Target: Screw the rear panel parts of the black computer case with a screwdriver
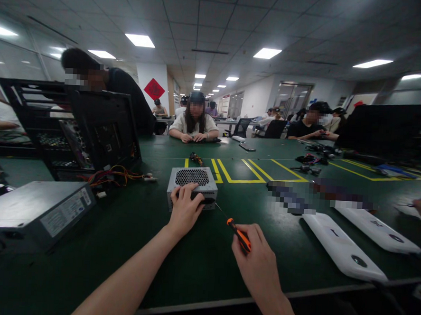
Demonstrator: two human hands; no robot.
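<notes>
A grey computer power supply (212, 175) with a honeycomb grille on top sits on the green table in front of me. My left hand (186, 208) grips its near side, the fingertips reaching over the upper edge. By those fingers a dark part shows on the near face; I cannot tell what it is. My right hand (257, 255) is closed around the handle of an orange and black screwdriver (239, 234). Its thin shaft points up and left, with the tip close to the near right corner of the power supply; contact cannot be made out.
On the left stand a larger power supply (32, 213) and an open black computer case (104, 137) with loose wires. Two white devices (344, 246) lie at the right. Yellow tape lines (241, 180) mark the table beyond. A person (194, 121) sits opposite.
</notes>
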